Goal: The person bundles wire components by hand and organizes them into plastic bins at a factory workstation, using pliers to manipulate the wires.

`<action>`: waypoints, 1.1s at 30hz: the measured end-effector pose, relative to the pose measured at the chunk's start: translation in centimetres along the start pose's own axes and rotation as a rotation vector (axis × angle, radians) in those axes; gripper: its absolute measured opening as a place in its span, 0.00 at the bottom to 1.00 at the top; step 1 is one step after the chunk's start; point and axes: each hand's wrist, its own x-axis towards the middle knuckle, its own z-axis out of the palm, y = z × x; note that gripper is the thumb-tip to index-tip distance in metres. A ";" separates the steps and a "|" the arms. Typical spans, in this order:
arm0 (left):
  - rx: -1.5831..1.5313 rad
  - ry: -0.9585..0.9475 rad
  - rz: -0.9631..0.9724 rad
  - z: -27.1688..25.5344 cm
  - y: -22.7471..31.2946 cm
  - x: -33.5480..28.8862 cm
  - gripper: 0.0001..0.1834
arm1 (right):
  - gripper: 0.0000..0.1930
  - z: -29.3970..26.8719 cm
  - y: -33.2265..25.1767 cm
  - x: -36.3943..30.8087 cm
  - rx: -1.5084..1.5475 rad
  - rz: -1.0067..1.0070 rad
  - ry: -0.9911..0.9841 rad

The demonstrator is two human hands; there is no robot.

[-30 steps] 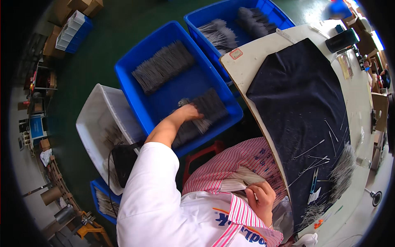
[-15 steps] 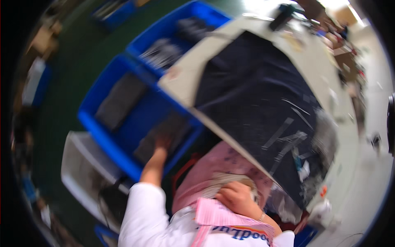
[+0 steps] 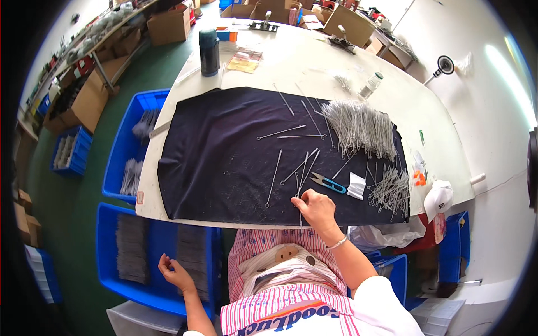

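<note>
My right hand (image 3: 317, 210) is at the near edge of the dark cloth (image 3: 224, 145), its thumb and fingers pinched on a thin wire brush (image 3: 301, 217) with a small looped end. Several more looped brushes lie loose around it, one of them (image 3: 273, 178) to its left. Blue-handled thread snips (image 3: 329, 183) and a white folded wrapper (image 3: 356, 186) rest just beyond the hand. My left hand (image 3: 176, 274) hovers over the blue bin (image 3: 103, 263), fingers apart and nothing visible in them. Dense grey stacks of brushes (image 3: 132, 249) fill parts of that bin.
A big brush pile (image 3: 361, 127) and a smaller pile (image 3: 390, 191) cover the cloth's right side. Farther off stand a dark bottle (image 3: 209, 53) and a glass jar (image 3: 371, 85). A white cap (image 3: 439, 199) sits at the right. Another blue bin (image 3: 115, 162) stands left of the table.
The view has swung from the bins toward the table. My left hand has lifted off a grey stack in the bin. My right hand has gone from my lap to the brushes on the cloth.
</note>
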 end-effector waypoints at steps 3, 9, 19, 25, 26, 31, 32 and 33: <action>-0.114 -0.080 0.100 1.8 7.8 0.5 0.11 | 0.13 1.0 0.4 -0.1 -0.109 0.061 -0.052; -0.280 -0.498 0.343 7.8 22.3 -1.6 0.11 | 0.12 0.7 2.2 -0.1 0.189 0.143 -0.100; 0.440 -0.700 0.739 20.4 28.0 -4.7 0.11 | 0.07 -2.4 3.8 -0.4 1.042 0.294 -0.289; 0.563 -0.796 0.603 22.4 27.3 -5.2 0.07 | 0.08 -1.2 3.7 -2.6 0.978 0.207 -0.265; 0.533 -0.785 0.569 22.5 27.6 -5.2 0.07 | 0.08 -1.1 3.7 -2.8 1.010 0.192 -0.242; -0.468 -1.063 -0.239 19.5 30.0 -5.4 0.04 | 0.06 -1.7 2.1 -3.9 0.914 0.074 -0.024; -0.615 -1.159 -0.411 18.7 30.8 -5.9 0.04 | 0.06 -1.7 1.6 -3.9 0.913 0.072 -0.023; -0.688 -1.206 -0.465 18.5 30.7 -6.7 0.05 | 0.06 -1.7 1.1 -4.1 0.884 0.013 -0.004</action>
